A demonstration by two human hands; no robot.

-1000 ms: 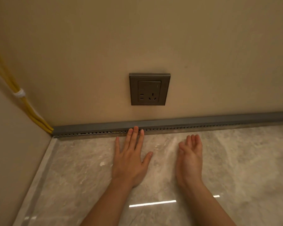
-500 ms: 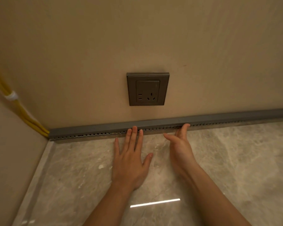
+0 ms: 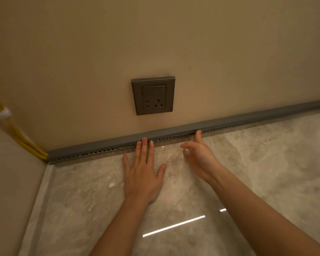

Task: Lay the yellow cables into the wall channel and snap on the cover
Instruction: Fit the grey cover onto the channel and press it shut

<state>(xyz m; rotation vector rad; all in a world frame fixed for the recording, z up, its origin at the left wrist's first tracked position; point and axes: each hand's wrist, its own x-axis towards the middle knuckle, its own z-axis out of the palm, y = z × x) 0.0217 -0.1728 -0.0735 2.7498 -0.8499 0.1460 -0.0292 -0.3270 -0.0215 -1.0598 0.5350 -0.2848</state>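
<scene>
Marble under the left hand: the left hand [image 3: 142, 175] lies palm down on the glossy floor [image 3: 266, 178], fingers straight and spread, holding nothing.
Left fingertips: the three middle fingertips [image 3: 144, 140] touch the lower edge of the slotted channel [image 3: 100, 151].
Right hand: the right hand [image 3: 199, 159] stands on its edge just beside the left, slightly blurred. Its fingers are loosely curved around nothing, and one finger reaches up to touch the channel.
Cover: the grey cover [image 3: 229, 121] sits along the channel at the foot of the wall [image 3: 100, 52].
Cables: the yellow cables [image 3: 17, 133] run down the left corner, bound by a white tie [image 3: 3, 113], and enter the channel's left end.
Socket: the grey socket [image 3: 153, 96] is on the wall above the hands.
</scene>
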